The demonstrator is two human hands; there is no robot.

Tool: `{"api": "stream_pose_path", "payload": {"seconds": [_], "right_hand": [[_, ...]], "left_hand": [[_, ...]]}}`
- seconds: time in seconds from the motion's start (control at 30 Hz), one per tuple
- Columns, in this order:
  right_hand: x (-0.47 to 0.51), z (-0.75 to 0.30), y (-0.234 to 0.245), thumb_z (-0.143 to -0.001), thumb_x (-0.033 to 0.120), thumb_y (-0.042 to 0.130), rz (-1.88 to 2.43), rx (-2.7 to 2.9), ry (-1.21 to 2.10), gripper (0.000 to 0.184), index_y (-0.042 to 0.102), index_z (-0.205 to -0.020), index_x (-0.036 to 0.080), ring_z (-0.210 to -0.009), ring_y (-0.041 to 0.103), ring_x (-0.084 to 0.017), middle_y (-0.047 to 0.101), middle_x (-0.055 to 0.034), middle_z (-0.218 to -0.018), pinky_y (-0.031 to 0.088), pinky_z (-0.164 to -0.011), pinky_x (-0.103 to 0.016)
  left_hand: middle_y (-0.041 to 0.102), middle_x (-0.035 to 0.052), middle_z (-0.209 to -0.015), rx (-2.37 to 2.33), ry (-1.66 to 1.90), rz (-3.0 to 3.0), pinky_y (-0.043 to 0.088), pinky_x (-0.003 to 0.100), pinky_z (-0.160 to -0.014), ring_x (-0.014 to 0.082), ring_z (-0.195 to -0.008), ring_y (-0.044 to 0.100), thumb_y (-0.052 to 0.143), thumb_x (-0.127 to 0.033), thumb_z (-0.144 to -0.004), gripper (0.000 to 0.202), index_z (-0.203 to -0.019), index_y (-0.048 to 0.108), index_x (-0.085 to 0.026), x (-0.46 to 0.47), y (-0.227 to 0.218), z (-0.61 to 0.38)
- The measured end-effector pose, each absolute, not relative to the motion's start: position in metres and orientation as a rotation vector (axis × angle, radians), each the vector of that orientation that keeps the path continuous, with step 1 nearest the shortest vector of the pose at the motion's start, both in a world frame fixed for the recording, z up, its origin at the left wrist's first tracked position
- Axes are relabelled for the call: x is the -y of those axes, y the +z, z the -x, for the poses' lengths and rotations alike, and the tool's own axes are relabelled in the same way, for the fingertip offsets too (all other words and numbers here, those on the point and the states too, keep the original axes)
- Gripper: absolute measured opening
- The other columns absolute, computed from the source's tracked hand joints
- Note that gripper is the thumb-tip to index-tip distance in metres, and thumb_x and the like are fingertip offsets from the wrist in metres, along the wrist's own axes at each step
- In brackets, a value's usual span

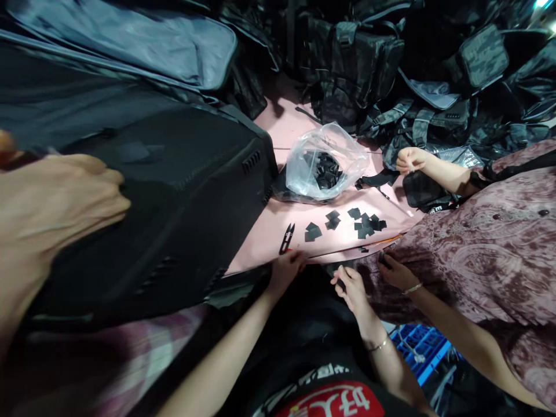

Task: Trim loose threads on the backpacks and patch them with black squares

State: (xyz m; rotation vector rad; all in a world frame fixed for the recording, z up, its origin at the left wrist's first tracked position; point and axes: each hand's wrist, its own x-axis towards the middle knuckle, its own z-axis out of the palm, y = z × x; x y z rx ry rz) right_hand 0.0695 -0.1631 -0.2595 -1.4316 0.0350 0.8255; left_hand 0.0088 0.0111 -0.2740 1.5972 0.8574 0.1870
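My left hand (284,269) lies at the near edge of the pink table (278,130), fingers curled on the black fabric (304,307) that lies across my lap. Black thread snips (286,238) rest on the table just above that hand. My right hand (350,286) is a little to the right, over the same dark fabric, with its fingers pinched together on something too small and dark to make out. Several small black fabric squares (365,223) are scattered on the table beyond both hands.
A clear plastic bag (324,165) of black pieces sits mid-table. A large black bag (174,191) fills the left, with another person's hand (56,200) on it. A co-worker in a patterned dress (490,237) sits right, hands (393,269) near mine. Black bags (356,58) pile up behind.
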Motion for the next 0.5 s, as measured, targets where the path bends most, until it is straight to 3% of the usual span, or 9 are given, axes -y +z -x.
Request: {"api": "stream_pose_path", "payload": {"seconds": [0.13,0.23,0.27,0.33,0.4,0.43,0.5], "right_hand": [[0.157,-0.07,-0.244,-0.075,0.055,0.053,1.408,0.051,0.887,0.039,0.058,-0.079,0.017,-0.053,0.052,-0.012,0.059,-0.003,-0.064,0.033,-0.042,-0.021],[0.154,-0.067,-0.232,-0.072,0.047,0.06,1.439,0.092,0.851,0.027,0.059,-0.078,0.021,-0.057,0.054,-0.014,0.059,-0.0022,-0.065,0.036,-0.044,-0.022],[0.153,-0.066,-0.229,-0.071,0.046,0.061,1.452,0.106,0.838,0.024,0.059,-0.076,0.022,-0.056,0.054,-0.014,0.059,-0.0019,-0.064,0.036,-0.043,-0.022],[0.15,-0.065,-0.227,-0.07,0.046,0.061,1.477,0.124,0.824,0.024,0.059,-0.073,0.022,-0.051,0.051,-0.013,0.057,-0.0017,-0.061,0.035,-0.041,-0.022],[0.148,-0.064,-0.226,-0.069,0.048,0.061,1.498,0.12,0.833,0.026,0.057,-0.07,0.022,-0.046,0.048,-0.012,0.056,-0.0018,-0.059,0.032,-0.039,-0.023],[0.147,-0.063,-0.226,-0.068,0.049,0.062,1.512,0.113,0.842,0.028,0.057,-0.069,0.021,-0.045,0.047,-0.011,0.056,-0.0018,-0.058,0.031,-0.038,-0.023],[0.144,-0.056,-0.226,-0.065,0.05,0.064,1.521,0.12,0.863,0.031,0.056,-0.068,0.02,-0.042,0.045,-0.011,0.055,-0.0018,-0.055,0.028,-0.036,-0.023]], "left_hand": [[0.05,-0.0028,-0.046,-0.765,0.1,-1.499,0.031,0.022,-0.04,0.0093,-0.039,0.041,0.054,-0.054,-0.068,0.041,-0.067,0.064,-0.014,0.008,-0.275,0.038],[0.048,-0.0019,-0.044,-0.817,0.012,-1.558,0.033,0.022,-0.04,0.0118,-0.04,0.044,0.047,-0.056,-0.072,0.044,-0.066,0.063,-0.015,0.007,-0.283,0.081],[0.054,0.0007,-0.05,-0.847,-0.002,-1.629,0.038,0.024,-0.043,0.0144,-0.045,0.05,0.046,-0.053,-0.073,0.041,-0.07,0.064,-0.016,0.003,-0.286,0.094],[0.066,0.0081,-0.079,-0.926,0.027,-1.821,0.049,0.03,-0.059,0.0215,-0.069,0.062,0.047,-0.042,-0.072,0.034,-0.088,0.065,-0.017,-0.008,-0.291,0.116],[0.059,0.0118,-0.114,-0.985,0.099,-1.996,0.048,0.036,-0.08,0.0262,-0.098,0.058,0.047,-0.03,-0.069,0.041,-0.106,0.06,-0.018,-0.016,-0.291,0.131],[0.055,0.0114,-0.121,-0.986,0.132,-2.052,0.045,0.037,-0.087,0.0265,-0.106,0.055,0.045,-0.026,-0.069,0.045,-0.111,0.058,-0.019,-0.016,-0.289,0.135],[0.06,0.0101,-0.116,-0.942,0.155,-2.055,0.043,0.038,-0.092,0.0254,-0.106,0.055,0.04,-0.022,-0.07,0.042,-0.107,0.06,-0.021,-0.009,-0.277,0.138]]}}
